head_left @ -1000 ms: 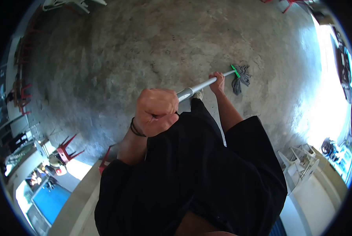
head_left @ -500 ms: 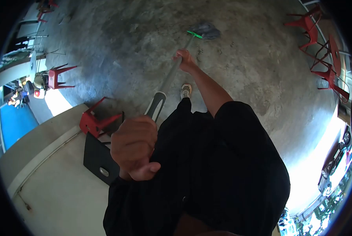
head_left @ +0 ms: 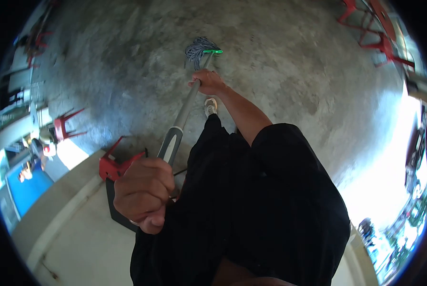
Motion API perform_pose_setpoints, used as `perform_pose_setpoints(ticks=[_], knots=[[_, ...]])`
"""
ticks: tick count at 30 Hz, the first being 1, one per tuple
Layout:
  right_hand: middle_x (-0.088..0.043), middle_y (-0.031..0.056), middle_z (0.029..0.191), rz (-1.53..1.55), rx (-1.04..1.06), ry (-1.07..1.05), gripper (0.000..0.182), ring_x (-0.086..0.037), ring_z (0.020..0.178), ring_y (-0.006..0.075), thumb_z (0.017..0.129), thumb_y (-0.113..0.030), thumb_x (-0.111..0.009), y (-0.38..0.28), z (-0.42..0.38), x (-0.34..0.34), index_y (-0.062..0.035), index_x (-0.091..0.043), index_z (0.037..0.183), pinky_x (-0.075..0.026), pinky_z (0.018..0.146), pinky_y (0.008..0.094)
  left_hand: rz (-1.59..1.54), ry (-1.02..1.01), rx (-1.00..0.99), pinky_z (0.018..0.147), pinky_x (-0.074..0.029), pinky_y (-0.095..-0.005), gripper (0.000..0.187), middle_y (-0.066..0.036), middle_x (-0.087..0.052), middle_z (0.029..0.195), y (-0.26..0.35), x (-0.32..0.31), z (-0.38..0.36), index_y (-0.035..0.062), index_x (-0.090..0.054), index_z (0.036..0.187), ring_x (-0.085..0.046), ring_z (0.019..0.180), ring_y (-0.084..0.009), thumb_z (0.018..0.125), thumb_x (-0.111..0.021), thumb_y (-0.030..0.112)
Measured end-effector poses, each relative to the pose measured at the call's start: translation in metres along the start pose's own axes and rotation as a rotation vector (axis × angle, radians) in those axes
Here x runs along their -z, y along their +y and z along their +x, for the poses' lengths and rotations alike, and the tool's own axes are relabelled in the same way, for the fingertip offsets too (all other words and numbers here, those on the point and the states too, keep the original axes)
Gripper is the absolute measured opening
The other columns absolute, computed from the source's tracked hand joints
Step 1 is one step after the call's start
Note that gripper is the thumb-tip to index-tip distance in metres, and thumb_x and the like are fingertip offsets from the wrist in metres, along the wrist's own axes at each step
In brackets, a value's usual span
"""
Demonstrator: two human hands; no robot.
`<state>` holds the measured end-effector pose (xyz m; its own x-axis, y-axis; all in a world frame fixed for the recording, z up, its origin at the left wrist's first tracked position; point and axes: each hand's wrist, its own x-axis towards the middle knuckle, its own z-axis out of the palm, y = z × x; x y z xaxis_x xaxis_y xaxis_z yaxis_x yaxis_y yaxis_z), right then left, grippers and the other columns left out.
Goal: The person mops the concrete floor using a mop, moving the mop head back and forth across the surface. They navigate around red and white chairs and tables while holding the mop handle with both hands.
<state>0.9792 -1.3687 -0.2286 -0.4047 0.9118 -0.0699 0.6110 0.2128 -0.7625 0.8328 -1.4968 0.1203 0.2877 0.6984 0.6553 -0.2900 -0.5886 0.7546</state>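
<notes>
My left hand point(head_left: 144, 193) is closed round the top end of a grey mop handle point(head_left: 171, 143), close to the camera at lower left. Farther down the pole, my right hand point(head_left: 208, 81) grips it with bent fingers. At the far end, a green clamp point(head_left: 213, 51) holds the grey string mop head point(head_left: 198, 51), which lies on the concrete floor point(head_left: 280, 62). Its strands spread out to the left of the clamp.
One shoe point(head_left: 210, 107) is on the floor below my right hand. A red stool point(head_left: 109, 167) stands by a low ledge point(head_left: 66, 200) at left, beside a dark panel point(head_left: 116, 209). Another red stool point(head_left: 61, 128) is farther left; red chairs point(head_left: 382, 46) are at upper right.
The mop head has moved left in the view, and its strands now trail left of the clamp instead of right. Both hands have shifted left with the pole, and the surroundings have shifted too.
</notes>
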Motion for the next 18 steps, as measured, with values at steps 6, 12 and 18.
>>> perform_pose_setpoints(ticks=[6, 12, 18], knots=[[-0.069, 0.0061, 0.102, 0.057, -0.270, 0.249, 0.035, -0.062, 0.114, 0.0314, 0.089, -0.047, -0.073, 0.092, -0.129, 0.078, -0.0132, -0.068, 0.092, -0.049, 0.089, 0.0496, -0.230, -0.345, 0.028, 0.047, -0.042, -0.0321, 0.040, 0.000, -0.045, 0.052, -0.035, -0.097, 0.030, 0.0081, -0.045, 0.065, -0.047, 0.041, -0.0151, 0.098, -0.060, 0.024], [-0.068, 0.0098, 0.104, -0.020, -0.506, 0.565, 0.029, -0.060, 0.114, 0.0362, 0.089, -0.039, -0.074, 0.177, -0.279, 0.121, -0.0111, -0.067, 0.091, -0.050, 0.092, 0.0496, -0.433, -0.349, 0.238, 0.045, -0.039, -0.0335, 0.038, -0.002, -0.048, 0.055, -0.066, -0.188, 0.026, 0.0067, -0.044, 0.059, -0.048, 0.044, -0.0180, 0.089, -0.066, 0.012], [-0.061, 0.0152, 0.086, -0.143, -0.672, 0.852, 0.032, -0.059, 0.090, 0.0397, 0.087, -0.028, -0.078, 0.219, -0.417, 0.092, -0.0064, -0.057, 0.077, -0.047, 0.083, 0.0496, -0.371, -0.566, 0.337, 0.051, -0.040, -0.0358, 0.039, -0.005, -0.044, 0.052, -0.100, -0.236, -0.013, 0.0051, -0.039, 0.053, -0.047, 0.045, -0.0210, 0.083, -0.063, 0.001]])
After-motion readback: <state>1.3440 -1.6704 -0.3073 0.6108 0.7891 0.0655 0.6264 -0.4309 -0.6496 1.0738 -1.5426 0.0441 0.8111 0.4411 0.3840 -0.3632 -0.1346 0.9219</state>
